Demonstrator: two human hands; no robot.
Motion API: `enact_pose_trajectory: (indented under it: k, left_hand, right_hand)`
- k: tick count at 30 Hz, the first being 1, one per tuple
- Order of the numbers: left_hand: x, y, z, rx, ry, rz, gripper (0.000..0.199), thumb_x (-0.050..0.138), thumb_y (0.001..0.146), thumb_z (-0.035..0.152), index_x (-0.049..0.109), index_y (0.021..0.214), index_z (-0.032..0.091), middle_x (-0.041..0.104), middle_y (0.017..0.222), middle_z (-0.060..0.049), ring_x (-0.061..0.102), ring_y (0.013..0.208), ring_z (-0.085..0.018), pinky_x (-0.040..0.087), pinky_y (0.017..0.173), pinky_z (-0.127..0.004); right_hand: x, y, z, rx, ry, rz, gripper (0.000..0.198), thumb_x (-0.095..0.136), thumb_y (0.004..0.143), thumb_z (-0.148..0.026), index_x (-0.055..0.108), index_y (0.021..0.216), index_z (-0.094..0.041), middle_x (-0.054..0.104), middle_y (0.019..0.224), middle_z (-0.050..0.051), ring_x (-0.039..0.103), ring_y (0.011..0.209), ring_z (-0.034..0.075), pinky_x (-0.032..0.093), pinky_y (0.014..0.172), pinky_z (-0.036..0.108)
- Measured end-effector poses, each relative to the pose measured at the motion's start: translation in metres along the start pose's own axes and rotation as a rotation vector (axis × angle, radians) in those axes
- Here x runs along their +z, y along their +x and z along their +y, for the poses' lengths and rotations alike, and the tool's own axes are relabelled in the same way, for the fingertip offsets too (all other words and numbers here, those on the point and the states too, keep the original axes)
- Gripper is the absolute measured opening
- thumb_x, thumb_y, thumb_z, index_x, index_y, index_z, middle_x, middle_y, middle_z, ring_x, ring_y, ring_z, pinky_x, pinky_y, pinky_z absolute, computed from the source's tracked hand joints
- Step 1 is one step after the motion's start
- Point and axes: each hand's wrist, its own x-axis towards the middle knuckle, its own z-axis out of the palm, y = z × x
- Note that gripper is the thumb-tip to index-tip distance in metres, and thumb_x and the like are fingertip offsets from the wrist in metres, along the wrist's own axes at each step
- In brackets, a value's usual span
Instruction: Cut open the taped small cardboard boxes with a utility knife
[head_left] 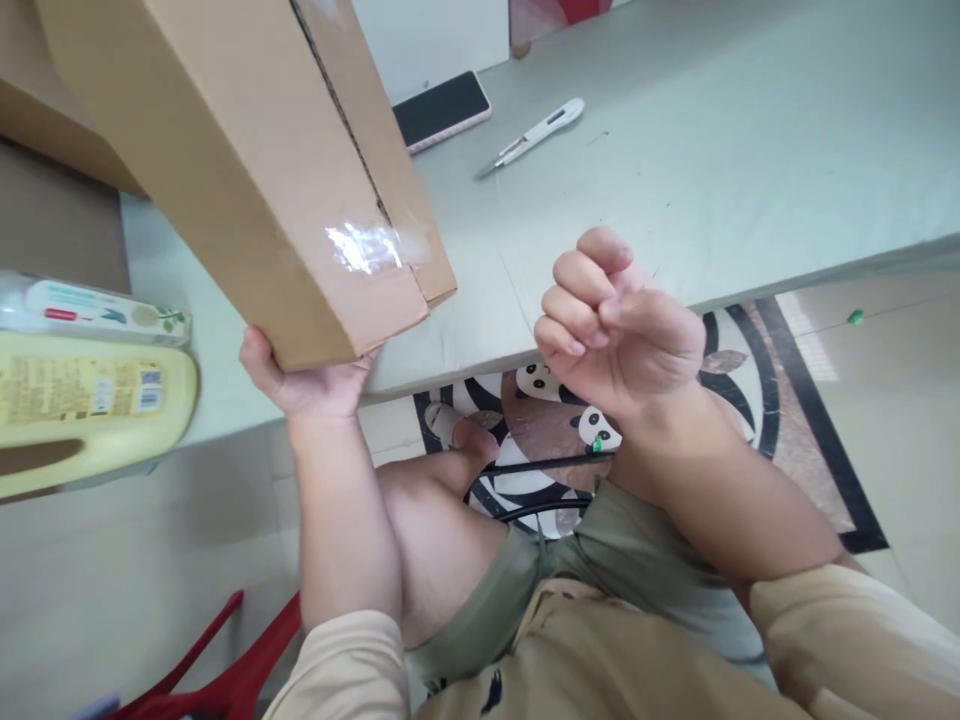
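A brown cardboard box [247, 180] with a strip of clear shiny tape across its flap seam stands tilted at the upper left. My left hand [319, 385] grips its lower end from beneath, the thumb on the left side and the other fingers largely hidden under it. Over the table's front edge, my right hand [611, 320] is raised with its palm side showing. Its fingers are curled in and the thumb rests against them, with nothing visible inside. Beyond it a white utility knife [536, 137] lies on the table, its tip pointing lower left.
A phone [444, 108] lies behind the box on the pale green table [750, 150]. On the left are a yellow jug [97, 400], a clear labelled bottle [97, 308] and more cardboard [52, 110]. A red chair [225, 670] stands at lower left, above a panda-patterned floor [750, 350].
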Motion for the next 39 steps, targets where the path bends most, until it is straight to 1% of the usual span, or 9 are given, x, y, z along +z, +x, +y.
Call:
enact_pose_trajectory:
  k: [5, 9, 15, 20, 24, 28, 33, 36, 39]
  left_hand:
    - [-0.005, -0.001, 0.004, -0.026, -0.074, 0.077, 0.067, 0.082, 0.060, 0.064, 0.066, 0.114, 0.027, 0.060, 0.139, -0.007, 0.053, 0.135, -0.031, 0.064, 0.080, -0.032]
    - [-0.015, 0.001, 0.006, -0.045, -0.129, 0.166, 0.066, 0.082, 0.057, 0.065, 0.065, 0.109, 0.027, 0.064, 0.130, -0.010, 0.061, 0.128, -0.033, 0.065, 0.082, -0.036]
    - [-0.031, 0.004, 0.005, -0.051, -0.153, 0.196, 0.067, 0.079, 0.061, 0.066, 0.063, 0.110, 0.024, 0.067, 0.121, -0.013, 0.067, 0.116, -0.034, 0.066, 0.081, -0.040]
    - [-0.040, 0.005, 0.005, -0.137, -0.138, 0.142, 0.067, 0.075, 0.067, 0.065, 0.061, 0.115, 0.022, 0.068, 0.118, -0.014, 0.068, 0.113, -0.036, 0.066, 0.080, -0.045]
    - [-0.038, 0.002, 0.005, -0.150, -0.171, 0.126, 0.060, 0.078, 0.067, 0.056, 0.062, 0.114, 0.023, 0.069, 0.119, -0.012, 0.068, 0.113, -0.035, 0.066, 0.078, -0.045]
    - [-0.035, 0.001, 0.005, -0.211, -0.242, 0.135, 0.060, 0.077, 0.067, 0.055, 0.063, 0.115, 0.023, 0.072, 0.112, -0.008, 0.072, 0.096, -0.028, 0.065, 0.074, -0.040]
    - [-0.033, 0.001, 0.003, -0.321, -0.266, 0.086, 0.060, 0.072, 0.071, 0.056, 0.063, 0.119, 0.021, 0.075, 0.104, -0.009, 0.074, 0.087, -0.027, 0.064, 0.072, -0.038]
    - [-0.020, -0.003, -0.003, -0.387, -0.220, 0.049, 0.055, 0.066, 0.077, 0.055, 0.064, 0.119, 0.021, 0.076, 0.103, -0.009, 0.076, 0.089, -0.028, 0.064, 0.074, -0.040]
    - [0.000, -0.010, -0.013, -0.501, -0.161, 0.006, 0.049, 0.060, 0.082, 0.053, 0.065, 0.117, 0.019, 0.077, 0.100, -0.009, 0.077, 0.087, -0.030, 0.064, 0.076, -0.044]
  right_hand:
    - [-0.014, 0.009, 0.010, -0.132, -0.545, 0.205, 0.029, 0.070, 0.073, -0.014, 0.047, 0.086, -0.026, 0.051, 0.082, -0.005, 0.050, 0.071, 0.010, 0.049, 0.068, 0.026]
    - [-0.028, 0.049, 0.003, -0.110, -1.187, 0.196, 0.028, 0.058, 0.077, -0.015, 0.053, 0.104, -0.023, 0.065, 0.117, 0.007, 0.063, 0.104, 0.019, 0.052, 0.089, 0.036]
    - [-0.048, 0.152, -0.010, -0.084, -2.069, 0.102, 0.060, 0.044, 0.085, -0.012, 0.047, 0.145, -0.012, 0.049, 0.154, 0.019, 0.047, 0.141, 0.030, 0.037, 0.116, 0.045]
    - [-0.063, 0.185, -0.012, -0.005, -2.342, 0.042, 0.056, 0.043, 0.092, -0.015, 0.049, 0.148, -0.016, 0.048, 0.156, 0.015, 0.036, 0.149, 0.032, 0.020, 0.124, 0.057]
    - [-0.073, 0.178, -0.016, 0.000, -2.425, 0.072, 0.034, 0.045, 0.095, -0.023, 0.070, 0.117, -0.015, 0.061, 0.134, 0.018, 0.051, 0.131, 0.035, 0.029, 0.116, 0.059]
    - [-0.070, 0.156, -0.021, -0.063, -2.259, 0.207, 0.028, 0.048, 0.093, -0.024, 0.066, 0.112, -0.013, 0.068, 0.117, 0.018, 0.059, 0.120, 0.035, 0.038, 0.109, 0.057]
    - [-0.040, 0.098, 0.001, -0.361, -1.451, 0.399, 0.035, 0.023, 0.105, -0.039, 0.050, 0.119, -0.022, 0.064, 0.090, 0.005, 0.066, 0.074, 0.017, 0.055, 0.070, 0.033]
    - [-0.024, 0.060, 0.019, -0.538, -1.175, 0.312, 0.036, 0.029, 0.104, -0.052, 0.051, 0.114, -0.025, 0.064, 0.100, 0.006, 0.068, 0.087, 0.018, 0.055, 0.063, 0.029]
    - [-0.017, 0.037, 0.018, -0.626, -1.157, 0.217, 0.036, 0.039, 0.103, -0.053, 0.056, 0.116, -0.024, 0.066, 0.124, 0.009, 0.065, 0.117, 0.022, 0.059, 0.085, 0.036]
